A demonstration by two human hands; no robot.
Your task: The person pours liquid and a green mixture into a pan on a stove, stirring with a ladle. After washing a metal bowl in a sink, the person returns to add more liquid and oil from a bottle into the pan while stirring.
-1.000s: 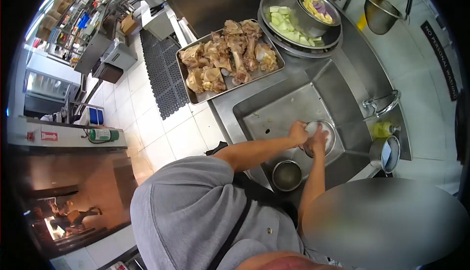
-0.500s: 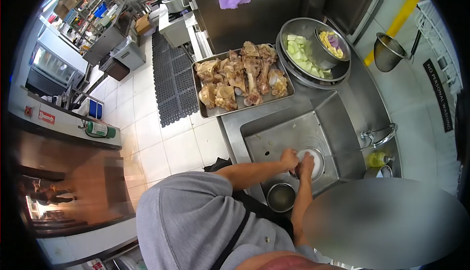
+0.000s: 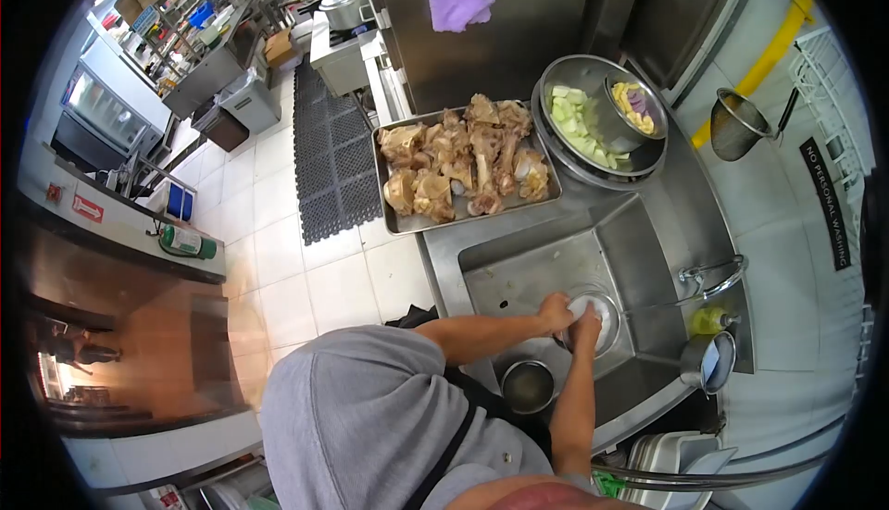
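A round metal bowl (image 3: 611, 329) with something white in it stands in the steel sink (image 3: 639, 279). My left hand (image 3: 556, 312) is closed at the bowl's left rim. Over the bowl's near left part, my right hand (image 3: 584, 327) reaches into the white contents, which hide its fingertips. Thin water runs from the faucet (image 3: 722, 279) toward the bowl. Just below my left forearm sits a second metal bowl (image 3: 528, 387) holding murky liquid.
A tray (image 3: 394, 229) of large meaty bones lies beyond the sink's left edge. Behind it stands a large bowl (image 3: 556, 75) with cut green pieces and a smaller bowl inside. A strainer (image 3: 738, 130), soap bottle (image 3: 711, 319) and metal pot (image 3: 708, 359) are at right.
The view has tilted, so the tray and bowls sit lower in the picture. My hands stay at the bowl, with small shifts of my right hand in the white contents.
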